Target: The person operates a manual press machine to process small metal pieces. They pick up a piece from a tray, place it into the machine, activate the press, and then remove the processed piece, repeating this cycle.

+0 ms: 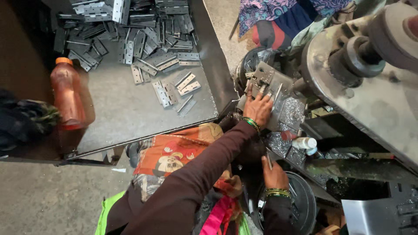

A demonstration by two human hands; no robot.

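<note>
Basically, big metal tray [130, 113] far left holds a heap of flat grey hinges [143, 39] w/ holes, piled at its far end; a few loose ones lie nearer, approx mid-tray. Orange bottle [67, 93] w/ orange cap stands at tray's left edge, blurred. Round dark metal tub [305, 204] near right, under the right hand; contents too dark to tell.

Left hand [257, 108] reaches far across to the press jig [278, 102], fingers spread flat over a hinge piece [261, 80] on the jig plate, pressing rather than clamped; thin metal pin [277, 92] sticks up just beside the fingers. Right hand [273, 173] near the tub rim, pinching a thin pin [269, 161] btwn narrow fingers. Green/gold bangles on both wrists.

Small white bottle [305, 142] sits right of the jig, near metal shavings. Large grey machine wheel and shaft [361, 56] fill far right. Another person in patterned cloth [278, 17] sits far behind the jig. Orange printed cloth [174, 152] on the lap, btwn tray and arms.
</note>
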